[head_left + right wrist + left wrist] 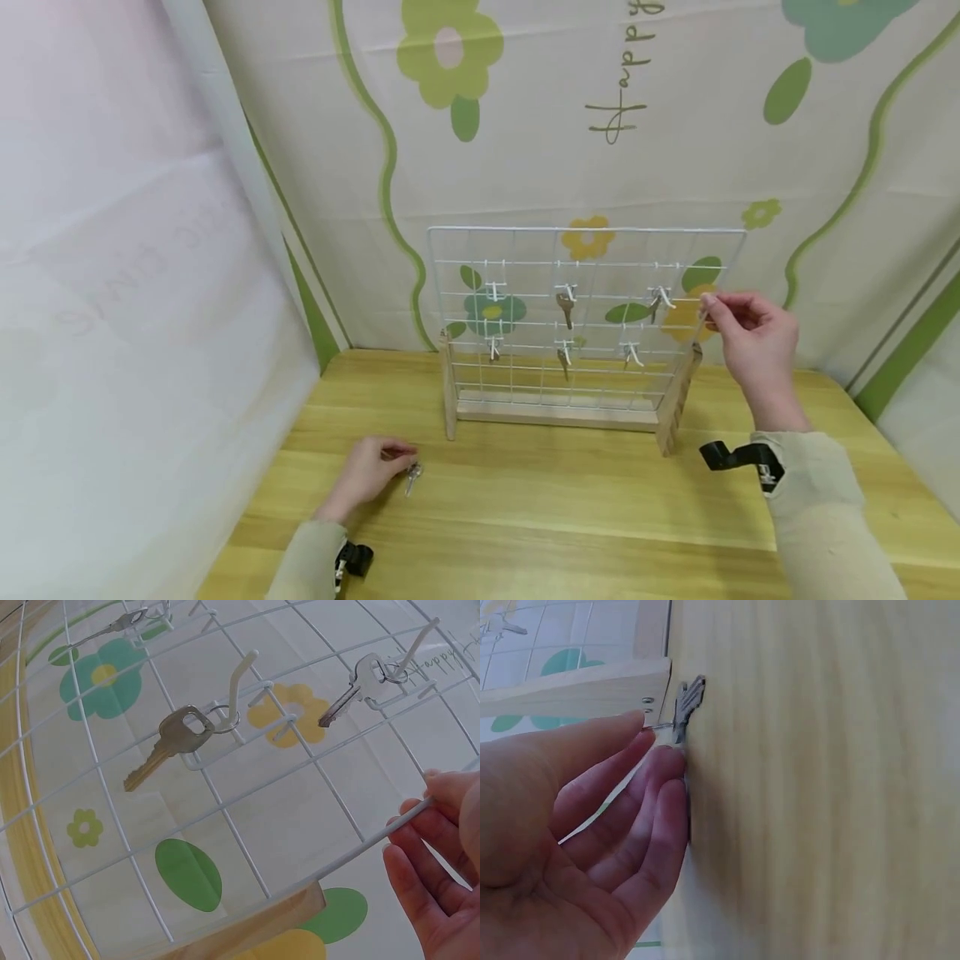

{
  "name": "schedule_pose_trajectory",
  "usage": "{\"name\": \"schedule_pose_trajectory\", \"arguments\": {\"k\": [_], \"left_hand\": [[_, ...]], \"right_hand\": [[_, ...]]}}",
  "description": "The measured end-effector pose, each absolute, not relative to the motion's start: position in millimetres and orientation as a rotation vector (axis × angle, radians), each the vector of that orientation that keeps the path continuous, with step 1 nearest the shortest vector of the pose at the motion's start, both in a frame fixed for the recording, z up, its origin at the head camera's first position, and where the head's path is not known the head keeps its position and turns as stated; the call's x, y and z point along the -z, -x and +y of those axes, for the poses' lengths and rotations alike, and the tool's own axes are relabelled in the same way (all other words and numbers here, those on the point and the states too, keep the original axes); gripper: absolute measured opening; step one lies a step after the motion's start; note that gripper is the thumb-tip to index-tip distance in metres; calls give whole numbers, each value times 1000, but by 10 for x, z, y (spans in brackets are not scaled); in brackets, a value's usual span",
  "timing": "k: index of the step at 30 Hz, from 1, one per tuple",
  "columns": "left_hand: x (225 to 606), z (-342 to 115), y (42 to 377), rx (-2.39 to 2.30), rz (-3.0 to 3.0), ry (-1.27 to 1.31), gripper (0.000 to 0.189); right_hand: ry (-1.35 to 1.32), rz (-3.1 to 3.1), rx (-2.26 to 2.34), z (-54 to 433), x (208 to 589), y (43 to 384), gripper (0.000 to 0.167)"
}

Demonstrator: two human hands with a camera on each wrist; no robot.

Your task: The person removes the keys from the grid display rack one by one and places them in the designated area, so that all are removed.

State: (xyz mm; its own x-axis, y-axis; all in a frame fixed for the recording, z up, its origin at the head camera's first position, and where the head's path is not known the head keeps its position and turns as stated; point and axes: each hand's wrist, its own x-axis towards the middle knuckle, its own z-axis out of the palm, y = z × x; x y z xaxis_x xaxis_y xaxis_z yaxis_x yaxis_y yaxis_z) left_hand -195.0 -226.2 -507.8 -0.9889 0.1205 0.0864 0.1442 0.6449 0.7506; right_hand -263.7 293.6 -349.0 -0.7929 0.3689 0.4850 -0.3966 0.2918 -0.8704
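Note:
Low over the wooden table, my left hand (372, 468) pinches the ring of some silver keys (412, 479) between thumb and fingertip. In the left wrist view these keys (692, 701) fan out past the fingertips, right at the tabletop. My right hand (761, 337) holds the right side edge of a white wire grid rack (585, 229), thumb on one side and fingers on the other. Small white hooks sit in two rows on the grid. From several of them hang keys on rings, among them a brownish key (176, 739) and a silver key (366, 684).
The rack stands upright on wooden feet (678, 404) joined by a wooden bar (555, 415), toward the back of the table (555, 517). Behind it hangs a flower-printed cloth (525, 167). A pale cloth wall (150, 275) borders the left side.

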Motion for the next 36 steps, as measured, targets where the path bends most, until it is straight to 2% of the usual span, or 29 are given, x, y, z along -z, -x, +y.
{"name": "schedule_pose_trajectory", "arguments": {"k": [4,8,16,21,26,36], "left_hand": [[4967,-2247,1956,1350,-2778,167,19],[4692,-2104,1972,1373,-2687,180,27],[3967,-1464,2064,1563,-2383,474,38],[3647,-1037,2149,1668,-2227,661,32],[3534,-674,2247,1739,-2168,702,33],[3460,-205,2530,1747,-2044,572,31]], "right_hand": [[-38,-1952,-1539,2914,3506,2647,27],[-60,-1954,-1531,2903,3520,2674,27],[-74,-1958,-1561,2905,3570,2667,28],[-95,-1919,-1615,2900,3581,2658,26],[-110,-1911,-1596,2915,3583,2660,26],[-106,-1942,-1522,2956,3536,2626,28]]}}
